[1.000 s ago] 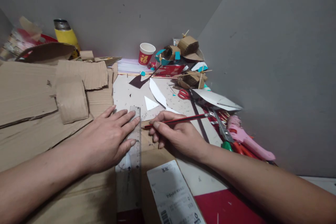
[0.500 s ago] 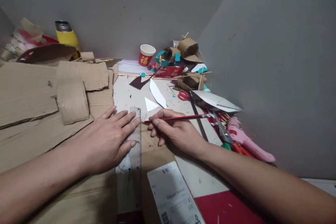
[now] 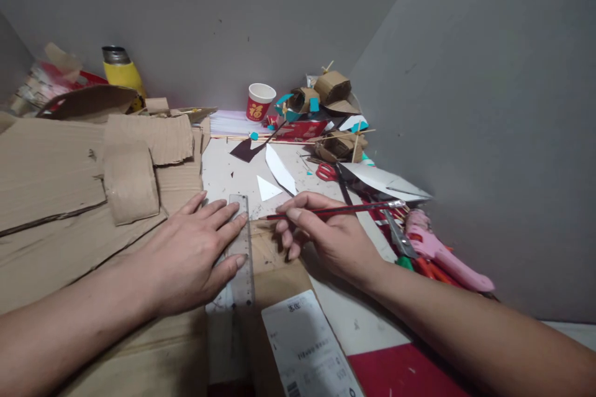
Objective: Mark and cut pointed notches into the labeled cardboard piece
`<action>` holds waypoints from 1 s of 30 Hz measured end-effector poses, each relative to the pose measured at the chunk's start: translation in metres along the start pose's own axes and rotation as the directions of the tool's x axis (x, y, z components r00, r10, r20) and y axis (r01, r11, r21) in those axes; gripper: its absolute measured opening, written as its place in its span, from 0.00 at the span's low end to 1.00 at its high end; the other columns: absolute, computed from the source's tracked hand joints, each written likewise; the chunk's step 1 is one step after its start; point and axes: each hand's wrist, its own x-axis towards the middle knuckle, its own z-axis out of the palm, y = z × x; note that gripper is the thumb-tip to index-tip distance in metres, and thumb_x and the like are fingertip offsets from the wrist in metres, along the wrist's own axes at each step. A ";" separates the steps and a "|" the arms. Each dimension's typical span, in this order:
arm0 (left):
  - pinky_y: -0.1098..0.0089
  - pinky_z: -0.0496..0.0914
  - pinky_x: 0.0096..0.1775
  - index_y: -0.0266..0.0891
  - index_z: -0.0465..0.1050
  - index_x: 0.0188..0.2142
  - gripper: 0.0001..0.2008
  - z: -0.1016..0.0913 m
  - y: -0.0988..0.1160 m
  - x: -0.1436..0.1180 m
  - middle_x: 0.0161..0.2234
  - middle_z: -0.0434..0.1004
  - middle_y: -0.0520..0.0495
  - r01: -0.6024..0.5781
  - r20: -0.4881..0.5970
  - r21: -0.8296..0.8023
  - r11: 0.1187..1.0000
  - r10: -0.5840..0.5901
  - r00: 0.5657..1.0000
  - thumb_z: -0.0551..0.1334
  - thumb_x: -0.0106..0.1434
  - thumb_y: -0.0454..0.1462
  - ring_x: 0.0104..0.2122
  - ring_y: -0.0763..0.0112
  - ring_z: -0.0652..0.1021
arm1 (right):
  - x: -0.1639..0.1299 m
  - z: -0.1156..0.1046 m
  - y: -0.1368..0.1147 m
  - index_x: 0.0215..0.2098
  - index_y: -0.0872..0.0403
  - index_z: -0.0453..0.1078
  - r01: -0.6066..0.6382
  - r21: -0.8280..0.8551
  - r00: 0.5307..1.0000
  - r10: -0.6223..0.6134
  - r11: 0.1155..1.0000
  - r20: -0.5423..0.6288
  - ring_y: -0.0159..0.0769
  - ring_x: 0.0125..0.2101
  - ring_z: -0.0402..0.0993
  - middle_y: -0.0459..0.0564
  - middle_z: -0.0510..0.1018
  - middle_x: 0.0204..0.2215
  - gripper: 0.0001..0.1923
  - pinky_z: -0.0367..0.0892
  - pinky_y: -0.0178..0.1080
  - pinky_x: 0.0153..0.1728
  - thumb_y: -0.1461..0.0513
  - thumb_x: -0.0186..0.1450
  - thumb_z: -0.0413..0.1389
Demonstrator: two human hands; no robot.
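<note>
My left hand [image 3: 198, 254] lies flat with fingers spread, pressing on a clear plastic ruler [image 3: 242, 288]. The ruler rests along the left edge of a brown cardboard piece [image 3: 274, 273], which bears a printed white label [image 3: 310, 341]. A red and black pencil [image 3: 342, 209] is pinched between the thumb and fingers of my right hand [image 3: 321, 226]. Its tip points left, slightly apart from the ruler's right edge. Just beyond the hands lie a white paper triangle [image 3: 269, 188] and a curved white paper strip [image 3: 279, 170].
Stacked cardboard [image 3: 51, 167] covers the left side, with a yellow bottle [image 3: 123, 74] behind it. A red and white paper cup [image 3: 261, 102] stands at the back. To the right are red-handled scissors [image 3: 326, 172], a pink glue gun [image 3: 447, 254] and cardboard models [image 3: 333, 87].
My right hand has drawn back to the right with the pencil, its tip now farther from the ruler. My left hand stays on the ruler, which has tilted slightly. The view has shifted a little.
</note>
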 end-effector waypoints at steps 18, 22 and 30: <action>0.52 0.64 0.60 0.37 0.60 0.65 0.35 0.005 0.011 -0.002 0.64 0.62 0.33 0.151 -0.186 -0.383 0.911 -0.236 0.954 0.56 0.55 0.29 0.63 0.52 0.65 | 0.004 -0.006 0.001 0.42 0.57 0.72 0.130 -0.024 0.991 -0.129 0.991 0.039 0.30 0.25 0.76 0.50 0.79 0.31 0.16 0.74 0.30 0.20 0.51 0.67 0.58; 0.54 0.64 0.58 0.39 0.63 0.63 0.33 0.006 0.004 0.001 0.59 0.69 0.39 0.160 -0.190 -0.620 0.768 -0.345 0.919 0.56 0.56 0.28 0.57 0.56 0.71 | 0.003 -0.006 0.000 0.42 0.56 0.71 0.143 0.007 0.990 -0.143 0.990 0.020 0.30 0.23 0.76 0.50 0.80 0.29 0.18 0.73 0.30 0.20 0.49 0.67 0.57; 0.70 0.72 0.41 0.43 0.62 0.63 0.35 -0.013 -0.010 0.009 0.37 0.80 0.51 0.019 -0.049 -0.996 0.088 -0.714 0.699 0.68 0.56 0.34 0.35 0.70 0.78 | 0.003 -0.003 -0.004 0.40 0.56 0.72 0.192 0.067 0.981 -0.189 0.979 -0.047 0.28 0.22 0.75 0.48 0.80 0.27 0.17 0.71 0.30 0.20 0.50 0.65 0.60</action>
